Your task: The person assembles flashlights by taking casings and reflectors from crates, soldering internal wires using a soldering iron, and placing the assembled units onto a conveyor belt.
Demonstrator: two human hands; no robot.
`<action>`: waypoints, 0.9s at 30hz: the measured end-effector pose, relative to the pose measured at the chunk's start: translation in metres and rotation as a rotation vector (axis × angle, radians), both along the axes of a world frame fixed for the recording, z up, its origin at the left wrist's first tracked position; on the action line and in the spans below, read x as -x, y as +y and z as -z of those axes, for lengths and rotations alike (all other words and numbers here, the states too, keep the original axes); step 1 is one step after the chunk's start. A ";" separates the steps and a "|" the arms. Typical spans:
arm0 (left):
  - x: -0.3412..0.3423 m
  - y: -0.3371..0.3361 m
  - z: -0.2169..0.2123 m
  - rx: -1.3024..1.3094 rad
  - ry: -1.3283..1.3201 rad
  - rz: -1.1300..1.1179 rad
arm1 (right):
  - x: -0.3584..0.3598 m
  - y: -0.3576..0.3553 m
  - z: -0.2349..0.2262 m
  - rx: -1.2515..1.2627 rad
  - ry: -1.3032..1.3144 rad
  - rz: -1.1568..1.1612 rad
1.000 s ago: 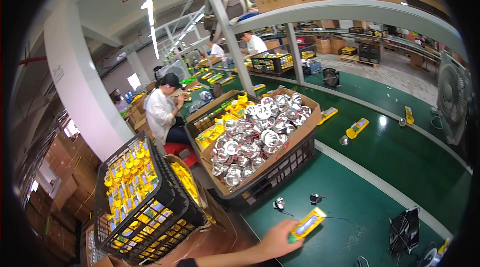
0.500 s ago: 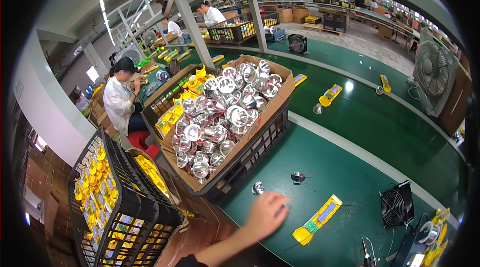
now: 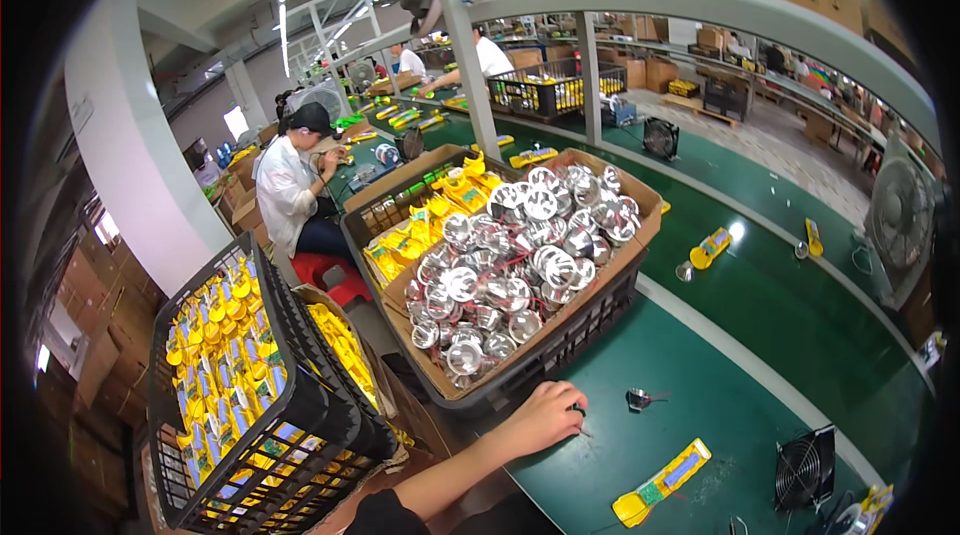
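Note:
My left hand (image 3: 545, 419) reaches across the near edge of the green worktop (image 3: 720, 380), fingers curled down over the spot where a small silver reflector cup stood. The hand hides that cup; a dark band or part shows at the fingers, and thin wire lies by the fingertips. Just to the right stands a second reflector cup (image 3: 638, 399), dark-sided with a red wire. Farther right lies a yellow flashlight housing (image 3: 662, 483) with a green circuit board and a blue-violet cell. My right hand is out of view.
A carton (image 3: 480, 387) heaped with reflectors sits on a black crate beyond my hand. Another black crate (image 3: 285, 405) of yellow housings stands left. A small black fan (image 3: 805, 467) is at right. Behind runs a green conveyor (image 3: 770, 300); a seated person (image 3: 290, 185) works at far left.
My left hand has moved onto the nearer reflector cup and covers it, its fingers now curled in. The view has shifted, so the scene sits lower and farther right.

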State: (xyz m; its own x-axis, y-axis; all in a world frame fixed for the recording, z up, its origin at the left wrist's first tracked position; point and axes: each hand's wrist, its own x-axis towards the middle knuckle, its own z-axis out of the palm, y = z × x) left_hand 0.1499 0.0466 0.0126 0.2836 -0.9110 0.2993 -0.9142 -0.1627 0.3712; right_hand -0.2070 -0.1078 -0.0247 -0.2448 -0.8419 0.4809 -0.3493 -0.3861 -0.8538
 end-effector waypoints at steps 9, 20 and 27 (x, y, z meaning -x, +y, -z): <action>0.005 0.008 0.006 0.047 0.154 0.066 | 0.012 0.003 0.001 -0.090 0.293 0.052; 0.104 0.002 0.030 0.205 0.949 -0.133 | 0.007 0.006 0.017 -0.087 -0.471 -0.159; 0.130 -0.010 0.029 0.285 0.886 -0.311 | -0.014 0.040 0.008 -0.008 -0.329 -0.341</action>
State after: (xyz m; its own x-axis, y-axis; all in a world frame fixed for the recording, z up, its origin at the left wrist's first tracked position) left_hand 0.0202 0.0364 -0.0161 0.7266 -0.6844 0.0600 -0.2176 -0.1465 0.9650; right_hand -0.1931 -0.0675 -0.0329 -0.0923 -0.9042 0.4171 0.0861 -0.4245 -0.9013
